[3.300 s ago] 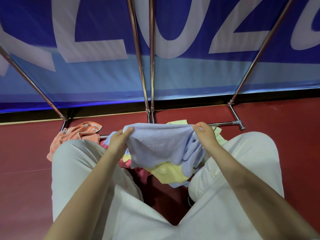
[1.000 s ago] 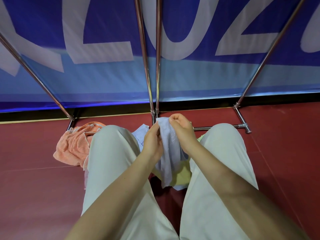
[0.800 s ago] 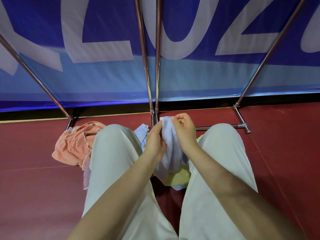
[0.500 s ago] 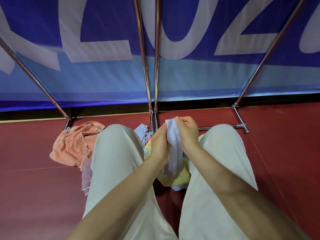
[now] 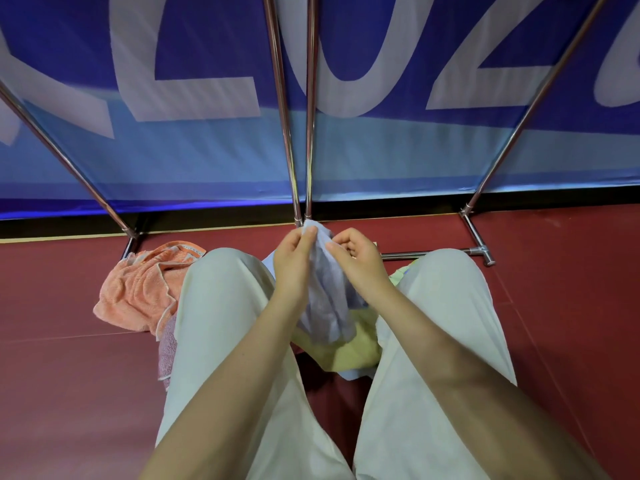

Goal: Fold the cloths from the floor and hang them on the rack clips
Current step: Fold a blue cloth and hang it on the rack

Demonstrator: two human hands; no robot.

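Observation:
A pale blue cloth [image 5: 327,299] hangs folded lengthwise between my knees. My left hand [image 5: 294,261] pinches its top edge between thumb and fingers. My right hand [image 5: 356,258] sits just to the right with curled fingers touching the cloth's upper side. Under the hanging cloth a yellow cloth [image 5: 346,351] lies on the red floor with another blue cloth's edge beneath it. An orange towel [image 5: 145,289] lies crumpled left of my left knee, with a pink cloth [image 5: 167,355] beside it. The rack's steel legs [image 5: 304,161] rise in front; no clips are in view.
My two legs in light trousers [image 5: 221,334] frame the cloth pile. The rack's base bar [image 5: 436,252] runs along the floor on the right. A blue banner [image 5: 398,150] with large white letters stands behind the rack. The red floor [image 5: 571,323] extends to both sides.
The blue cloth went from spread wide between both hands to gathered into a narrow fold. My hands came together, and my right hand's fingers have now loosened from the top edge.

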